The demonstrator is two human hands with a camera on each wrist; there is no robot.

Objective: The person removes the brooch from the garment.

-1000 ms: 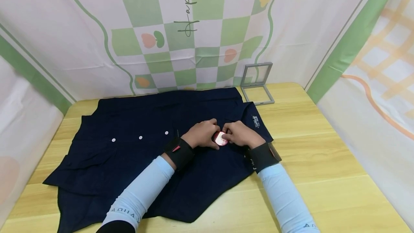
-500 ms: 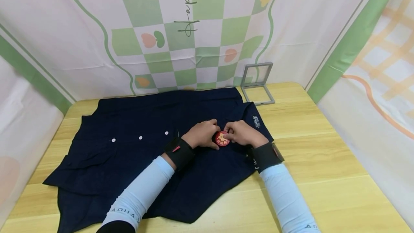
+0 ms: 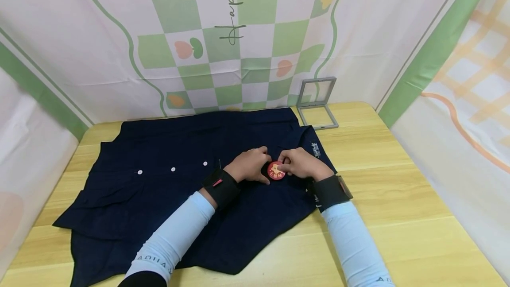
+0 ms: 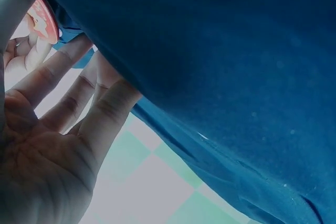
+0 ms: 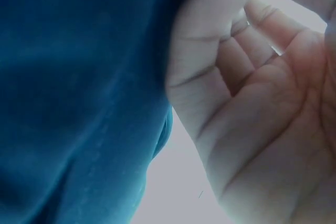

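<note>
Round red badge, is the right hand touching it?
Touching. The head view shows the right hand pinching the round red badge, thumb lying over its edge.

the left arm [image 3: 175, 229] and right arm [image 3: 354, 242] reach forward, slanting inward. the left hand [image 3: 249, 164] holds its thumb [image 3: 263, 180] apart from its nearly straight fingers [image 4: 107, 113]; near it, the right hand [image 3: 299, 164] pinches with curled fingers [image 5: 198, 61] and thumb [image 3: 282, 168].

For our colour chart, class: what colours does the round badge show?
The round badge is red with yellow markings; the head view shows it best.
</note>
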